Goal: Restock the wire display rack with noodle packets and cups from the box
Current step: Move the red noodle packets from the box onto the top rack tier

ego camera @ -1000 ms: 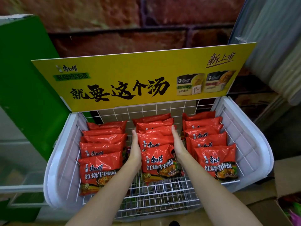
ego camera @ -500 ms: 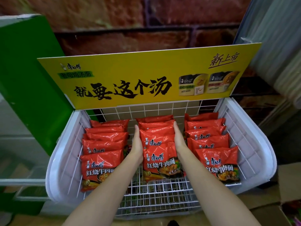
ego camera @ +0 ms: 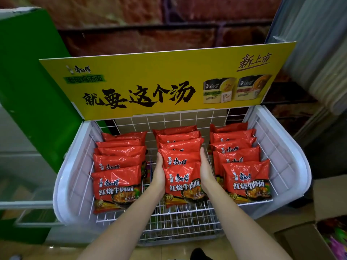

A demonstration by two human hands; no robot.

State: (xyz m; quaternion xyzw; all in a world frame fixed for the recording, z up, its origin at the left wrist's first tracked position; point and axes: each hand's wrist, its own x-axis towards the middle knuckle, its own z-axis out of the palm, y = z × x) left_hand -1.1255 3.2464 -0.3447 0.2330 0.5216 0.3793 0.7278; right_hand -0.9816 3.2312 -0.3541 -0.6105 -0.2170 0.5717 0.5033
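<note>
While both arms reach in from the bottom of the frame, the left hand and right hand press flat, fingers straight, on the two sides of the middle row of noodle packets. This row lies at the centre of the wire display rack, between two similar rows. A cardboard box shows at lower right.

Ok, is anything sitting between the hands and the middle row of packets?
Nothing visible. The left hand and right hand lie flat against the two sides of the middle row of packets in the wire rack, with the left row and right row apart from them.
</note>
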